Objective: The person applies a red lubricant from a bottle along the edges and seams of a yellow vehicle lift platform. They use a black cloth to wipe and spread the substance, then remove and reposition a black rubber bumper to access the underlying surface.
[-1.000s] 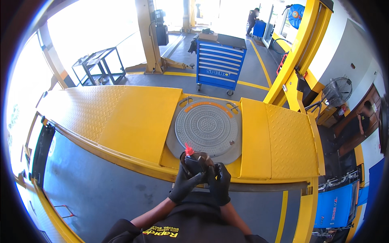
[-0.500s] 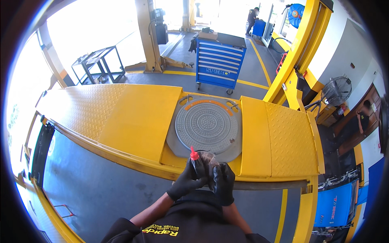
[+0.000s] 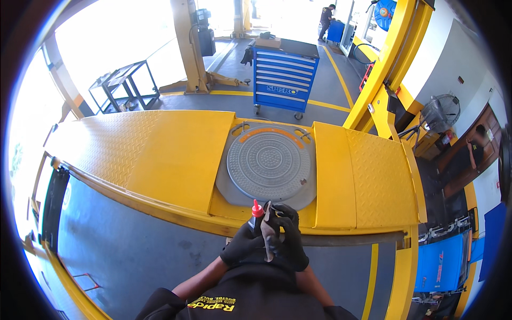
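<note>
In my black-gloved left hand (image 3: 240, 247) I hold a small squeeze bottle (image 3: 257, 211) upright, its red pointed nozzle upward. My gloved right hand (image 3: 291, 240) is closed around a thin, worn grey-brown piece (image 3: 269, 230), seen nearly edge-on beside the bottle; its exact kind I cannot make out. Both hands are close together at the near edge of the yellow ramp platform (image 3: 178, 160). Just beyond them lies a round grey turntable plate (image 3: 269, 160), set into the platform.
A blue drawer cabinet (image 3: 285, 80) on casters stands past the platform. Yellow lift posts rise at left and right, with a black metal stand (image 3: 125, 85) at left. A fan (image 3: 441, 113) and a person (image 3: 472, 152) are at right; another person (image 3: 326, 22) is far back.
My right hand has turned the grey-brown piece from a broader face to nearly edge-on, its fingers now higher around it. The bottle has dropped slightly toward me, still in my left hand.
</note>
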Tool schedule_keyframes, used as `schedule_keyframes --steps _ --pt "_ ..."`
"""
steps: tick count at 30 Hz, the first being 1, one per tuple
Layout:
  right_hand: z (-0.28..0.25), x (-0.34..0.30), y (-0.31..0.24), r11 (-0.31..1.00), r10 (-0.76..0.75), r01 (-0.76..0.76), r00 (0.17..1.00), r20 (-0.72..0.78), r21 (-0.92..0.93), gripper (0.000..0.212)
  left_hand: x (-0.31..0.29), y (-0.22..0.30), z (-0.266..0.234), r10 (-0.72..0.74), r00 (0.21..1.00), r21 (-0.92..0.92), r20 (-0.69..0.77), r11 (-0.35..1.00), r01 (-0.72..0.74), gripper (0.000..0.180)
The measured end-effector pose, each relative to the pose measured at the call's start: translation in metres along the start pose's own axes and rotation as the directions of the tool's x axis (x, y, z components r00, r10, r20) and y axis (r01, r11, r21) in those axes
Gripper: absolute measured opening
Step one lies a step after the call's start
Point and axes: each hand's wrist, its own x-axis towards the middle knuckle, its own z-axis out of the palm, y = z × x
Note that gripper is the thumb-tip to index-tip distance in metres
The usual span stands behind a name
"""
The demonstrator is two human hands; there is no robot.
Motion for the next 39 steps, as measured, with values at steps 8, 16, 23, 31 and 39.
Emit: schedule_keyframes --steps 8,16,23,31,39 --pt "0.019 0.015 0.028 0.981 0.021 -0.033 0.998 -0.061 -0.194 0.038 0.005 -0.011 -0.029 0.144 0.925 0.111 -0.353 0.988 -0.111 0.033" --pt "0.035 0.054 0.124 0.634 0.186 0.037 0.962 0.199 -0.772 0.077 0.02 0.013 -0.151 0.434 0.705 0.346 -0.561 0.897 -0.276 0.032" --pt "0.063 0.082 0.126 0.62 0.241 0.003 0.951 0.194 -0.784 0.079 0.029 -0.004 -0.188 0.386 0.665 0.25 -0.64 0.922 -0.295 0.026" --pt "0.019 0.096 0.139 0.733 0.128 0.229 0.879 0.46 -0.641 0.075 0.017 -0.015 -0.205 0.388 0.675 0.323 -0.627 0.919 -0.227 0.032" --pt "0.044 0.099 0.131 0.636 0.166 0.154 0.93 0.328 -0.756 0.075 0.019 -0.027 -0.214 0.347 0.726 0.294 -0.594 0.933 -0.206 0.03"
